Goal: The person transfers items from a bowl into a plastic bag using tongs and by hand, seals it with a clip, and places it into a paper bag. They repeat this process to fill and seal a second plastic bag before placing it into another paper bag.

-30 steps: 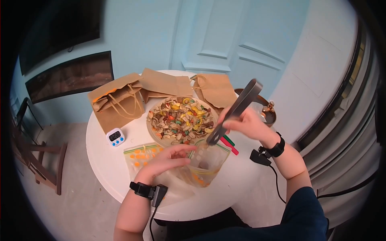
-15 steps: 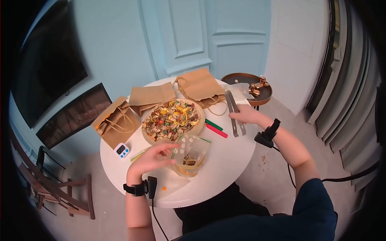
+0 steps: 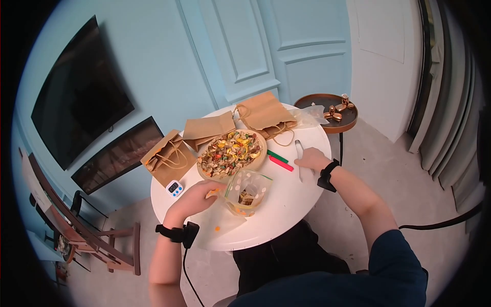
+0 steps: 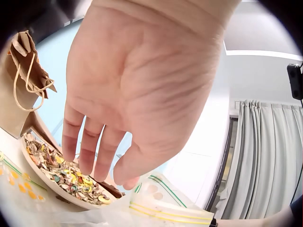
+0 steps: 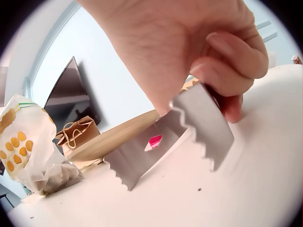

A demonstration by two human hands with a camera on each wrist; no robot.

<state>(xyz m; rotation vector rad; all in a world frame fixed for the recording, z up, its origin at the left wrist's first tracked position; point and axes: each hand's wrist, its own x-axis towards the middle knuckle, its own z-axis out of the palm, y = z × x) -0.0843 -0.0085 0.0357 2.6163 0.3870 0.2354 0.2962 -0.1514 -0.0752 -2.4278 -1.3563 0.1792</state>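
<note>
My right hand (image 3: 313, 158) is at the table's right side, fingers curled round metal tongs (image 5: 203, 127). The two serrated ends of the tongs stand apart, low over the white tabletop in the right wrist view. My left hand (image 3: 197, 198) is beside a clear zip bag (image 3: 245, 197) with orange dots, fingers loosely extended and fingertips right at its rim. The bag stands with its mouth spread and some dried pieces in its bottom. Behind it, a round wooden tray (image 3: 263, 153) bears a heap of mixed dried slices (image 3: 230, 152) in yellow, brown and green.
Brown paper bags (image 3: 168, 158) line the table's back and left. A white timer (image 3: 174, 188) sits at left; a pink marker (image 3: 281, 163) and a green marker (image 3: 277, 156) lie between tray and tongs. A flat zip bag (image 4: 21, 182) lies left. A dark side table (image 3: 317, 105) stands behind.
My right hand has carried the tongs from over the zip bag to the table's right side and lowered them. The left hand stays beside the bag's rim. The head view has turned.
</note>
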